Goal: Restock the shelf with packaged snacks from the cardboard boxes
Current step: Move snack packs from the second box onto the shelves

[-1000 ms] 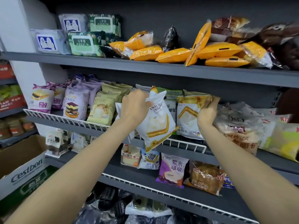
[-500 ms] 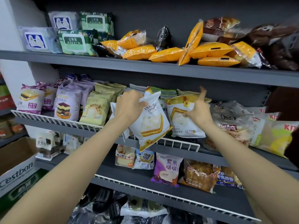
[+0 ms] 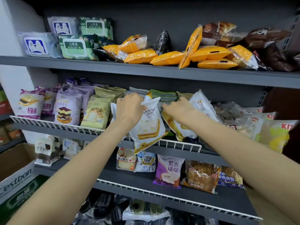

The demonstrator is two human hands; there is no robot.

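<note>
Dark grey shelves (image 3: 146, 73) fill the view: four levels show, the middle two fronted by white wire rails (image 3: 178, 144) that stop upright packets sliding off the edge.

On the second level the left hand (image 3: 129, 109) grips a white cake packet (image 3: 148, 127) by its upper left edge. The packet hangs over the rail with its bottom corner below the shelf lip, so it is not yet seated; I judge it is waiting for a slot. The right hand (image 3: 177, 111) lies with fingers fairly straight across a second white packet (image 3: 186, 129), which leans to the right. Probably it is pushing that packet aside to open the gap; whether the thumb pinches it I cannot tell.

Left of the hands the stock stands face-out in rows: purple packets (image 3: 67, 109), at least three fronts visible, then cream-green ones (image 3: 95, 112), two fronts. Standing them upright lets the labels show and fits more in depth. To the right, clear bread bags (image 3: 235, 117) lie slumped in a pile, too tangled to count.

On the top shelf lie about eight orange packets (image 3: 209, 53), one propped on end, and four wipe packs (image 3: 73, 47), two blue and two green.

Two cardboard boxes (image 3: 16, 174) sit at lower left, one white, one green; their contents are hidden.
</note>
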